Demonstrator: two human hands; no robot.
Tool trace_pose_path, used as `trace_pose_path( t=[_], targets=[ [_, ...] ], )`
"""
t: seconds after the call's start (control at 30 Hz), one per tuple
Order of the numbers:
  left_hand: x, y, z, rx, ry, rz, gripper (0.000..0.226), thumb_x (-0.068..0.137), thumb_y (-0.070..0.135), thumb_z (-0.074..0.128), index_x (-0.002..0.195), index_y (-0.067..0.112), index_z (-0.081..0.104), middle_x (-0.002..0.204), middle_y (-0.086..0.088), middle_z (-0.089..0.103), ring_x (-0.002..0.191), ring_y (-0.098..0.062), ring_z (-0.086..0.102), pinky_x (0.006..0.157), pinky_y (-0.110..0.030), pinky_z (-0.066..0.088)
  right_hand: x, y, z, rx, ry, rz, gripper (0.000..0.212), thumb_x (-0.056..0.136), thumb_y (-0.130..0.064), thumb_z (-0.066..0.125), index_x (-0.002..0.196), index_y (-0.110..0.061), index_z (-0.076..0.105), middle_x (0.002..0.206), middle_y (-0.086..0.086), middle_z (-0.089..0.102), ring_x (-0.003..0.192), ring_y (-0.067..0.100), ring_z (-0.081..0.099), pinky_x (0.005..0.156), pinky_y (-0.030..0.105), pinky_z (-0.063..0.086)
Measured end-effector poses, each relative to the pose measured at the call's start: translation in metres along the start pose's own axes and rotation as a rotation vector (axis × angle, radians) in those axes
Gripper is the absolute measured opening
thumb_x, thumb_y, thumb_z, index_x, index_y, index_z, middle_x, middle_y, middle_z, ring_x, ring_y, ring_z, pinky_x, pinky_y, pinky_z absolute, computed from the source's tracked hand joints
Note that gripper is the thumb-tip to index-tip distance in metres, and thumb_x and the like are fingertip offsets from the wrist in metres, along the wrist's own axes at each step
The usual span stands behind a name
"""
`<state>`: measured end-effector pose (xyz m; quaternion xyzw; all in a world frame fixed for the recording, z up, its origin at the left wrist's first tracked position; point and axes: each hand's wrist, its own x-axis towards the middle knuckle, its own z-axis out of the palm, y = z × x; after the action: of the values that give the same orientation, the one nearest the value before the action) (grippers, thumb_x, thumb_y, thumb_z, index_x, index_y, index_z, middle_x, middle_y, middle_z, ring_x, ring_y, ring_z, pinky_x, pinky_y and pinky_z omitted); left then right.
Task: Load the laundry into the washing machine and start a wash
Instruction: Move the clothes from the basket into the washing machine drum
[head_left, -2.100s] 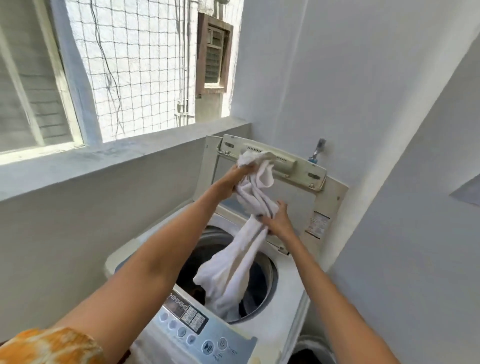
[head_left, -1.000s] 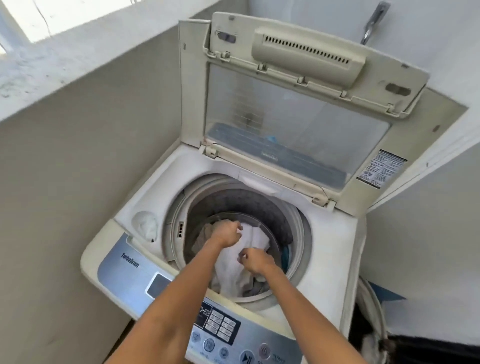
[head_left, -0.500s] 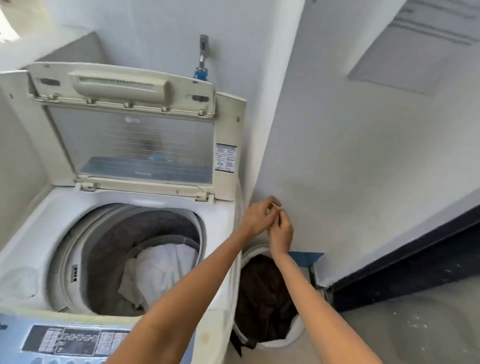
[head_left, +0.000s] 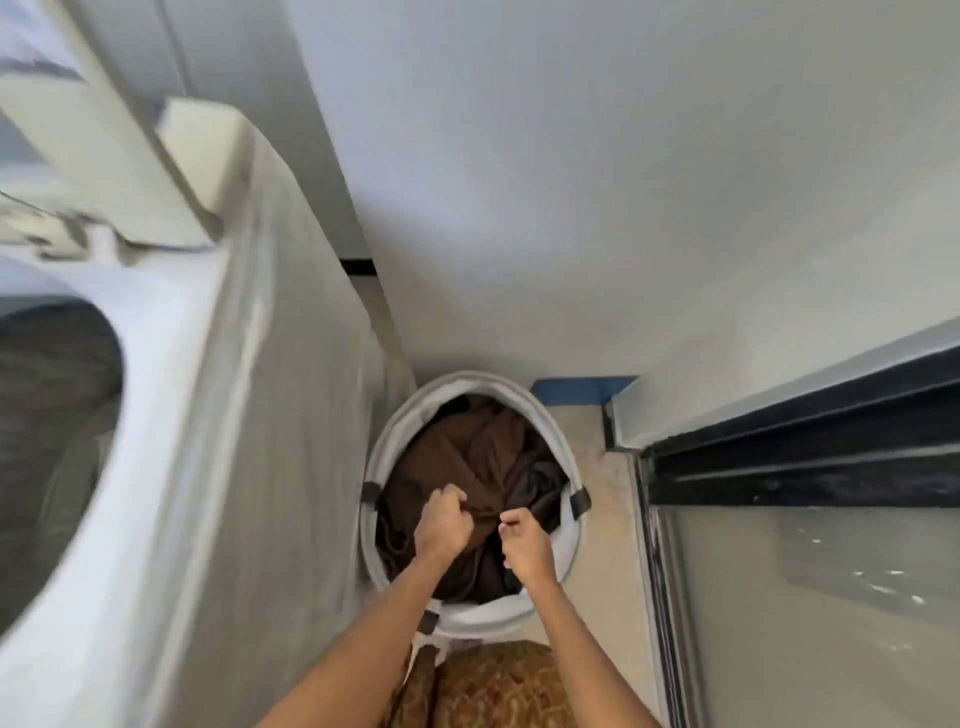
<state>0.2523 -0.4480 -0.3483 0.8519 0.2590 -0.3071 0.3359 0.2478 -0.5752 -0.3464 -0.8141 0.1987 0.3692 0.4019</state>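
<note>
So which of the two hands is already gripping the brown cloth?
The left hand: its fingers bunch the brown cloth in the basket. The right hand hovers curled, holding nothing.

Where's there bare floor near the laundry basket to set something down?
Bare floor lies right of the laundry basket, up to the black door track. Left is crowded: the basket sits against the washing machine. Behind, only a narrow strip by the wall.

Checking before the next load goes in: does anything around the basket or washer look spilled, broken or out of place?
Nothing stands out. The laundry basket stands upright beside the washer, brown clothes inside. The left hand grips them; the right hand hovers curled.
</note>
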Motion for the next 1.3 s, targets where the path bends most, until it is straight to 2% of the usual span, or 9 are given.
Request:
trace_pose_path(
  t=[0.27,0.47,0.63,0.73,0.83,0.93,1.03,1.2,1.3],
  targets=[
    [0.071,-0.065,0.064,0.191,-0.038,0.161,0.058,0.092,0.034,0.057,0.142,0.014,0.036,0.135,-0.006,0.041,0.129,-0.024,0.038,0.102,-0.034,0.038,0.083,0.059,0.054,-0.003,0.046,0.032,0.069,0.088,-0.048,0.059,0.142,-0.011,0.038,0.129,0.006,0.053,0.12,0.024,0.053,0.096,0.033,0.042],
    [0.069,-0.071,0.081,0.187,0.071,0.194,0.076,0.085,0.03,0.066,0.146,0.015,0.023,0.139,-0.008,0.032,0.125,-0.026,0.043,0.096,-0.038,0.045,0.099,0.035,0.077,0.037,0.195,0.075,0.025,0.089,-0.032,0.06,0.084,-0.008,0.064,0.089,0.011,0.068,0.092,0.029,0.062,0.076,0.036,0.05],
    [0.034,-0.073,0.065,-0.124,0.23,0.109,0.084,0.085,0.026,0.066,0.15,0.015,0.015,0.146,-0.011,0.028,0.128,-0.027,0.044,0.093,-0.037,0.046,0.058,-0.011,0.085,0.187,0.21,-0.092,0.046,0.084,-0.033,0.065,0.053,-0.019,0.034,0.058,-0.001,0.044,0.061,0.017,0.048,0.059,0.031,0.039],
    [0.019,-0.067,0.057,-0.349,0.262,-0.016,0.067,0.085,0.027,0.067,0.143,0.015,0.035,0.14,-0.007,0.044,0.126,-0.024,0.048,0.095,-0.037,0.046,0.044,-0.021,0.078,0.43,0.207,-0.1,0.05,0.086,-0.03,0.065,0.053,-0.019,0.03,0.052,-0.002,0.032,0.051,0.012,0.037,0.056,0.029,0.033],
    [0.013,-0.058,0.042,-0.425,0.292,0.011,0.019,0.093,0.016,0.055,0.11,0.013,0.062,0.1,-0.009,0.068,0.097,-0.028,0.064,0.075,-0.03,0.047,0.036,-0.028,0.066,0.456,0.196,-0.163,0.04,0.093,-0.03,0.058,0.059,-0.015,0.042,0.057,0.003,0.041,0.058,0.015,0.047,0.065,0.036,0.048],
    [0.018,-0.049,0.017,-0.514,0.393,-0.103,0.015,0.095,0.013,0.05,0.1,0.007,0.063,0.091,-0.015,0.067,0.09,-0.033,0.062,0.071,-0.028,0.04,0.031,-0.026,0.057,0.37,0.12,-0.244,0.021,0.098,-0.029,0.047,0.089,-0.022,0.065,0.076,-0.002,0.062,0.076,0.015,0.063,0.079,0.036,0.055],
    [0.029,-0.042,-0.007,-0.611,0.432,-0.167,0.013,0.096,0.017,0.051,0.105,0.011,0.056,0.094,-0.014,0.064,0.091,-0.033,0.061,0.075,-0.035,0.045,0.037,-0.001,0.044,0.208,0.052,-0.203,0.021,0.098,-0.028,0.049,0.116,-0.023,0.06,0.095,-0.001,0.065,0.092,0.017,0.063,0.088,0.039,0.053],
    [0.038,-0.026,-0.012,-0.73,0.495,-0.198,0.013,0.093,0.021,0.054,0.105,0.017,0.051,0.103,-0.01,0.063,0.092,-0.028,0.059,0.076,-0.034,0.044,0.028,0.043,0.059,-0.04,-0.265,-0.159,0.08,0.082,-0.041,0.07,0.148,-0.021,0.028,0.141,0.002,0.037,0.131,0.021,0.039,0.1,0.034,0.042],
    [0.041,-0.023,-0.006,-0.789,0.53,-0.172,0.014,0.091,0.019,0.058,0.103,0.018,0.051,0.098,-0.003,0.059,0.086,-0.019,0.054,0.074,-0.029,0.04,0.026,0.052,0.088,-0.359,-0.226,-0.214,0.093,0.079,-0.058,0.064,0.151,-0.024,0.017,0.151,0.002,0.025,0.14,0.025,0.024,0.106,0.041,0.037]
  ],
)
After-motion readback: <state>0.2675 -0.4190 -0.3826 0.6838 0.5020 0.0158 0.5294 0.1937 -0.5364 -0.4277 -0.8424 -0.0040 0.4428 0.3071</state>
